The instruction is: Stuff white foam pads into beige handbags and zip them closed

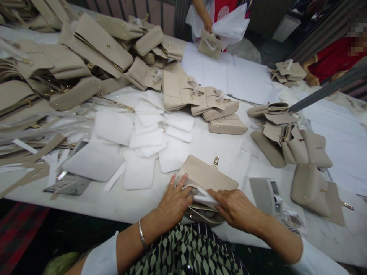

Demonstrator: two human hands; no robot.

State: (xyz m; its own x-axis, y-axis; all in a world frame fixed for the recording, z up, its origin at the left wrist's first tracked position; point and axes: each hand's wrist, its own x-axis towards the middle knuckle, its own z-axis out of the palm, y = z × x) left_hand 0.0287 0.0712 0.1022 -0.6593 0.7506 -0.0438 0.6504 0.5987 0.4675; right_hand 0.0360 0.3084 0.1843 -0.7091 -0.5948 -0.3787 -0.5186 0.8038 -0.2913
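A beige handbag lies at the table's front edge, its flap with a gold clasp folded back away from me. My left hand holds the left side of the bag's opening, fingers spread along the edge. My right hand grips a white sheet, seemingly a folded foam pad, partly inside the opening. The fingertips of the right hand are partly hidden by the sheet. Behind and left of the bag lie several loose white pads.
Beige bags are heaped at the back left, with more bags at right. Grey tape dispensers stand either side. A grey pole crosses the right. A co-worker's hand holds a small bag; another person in red is at right.
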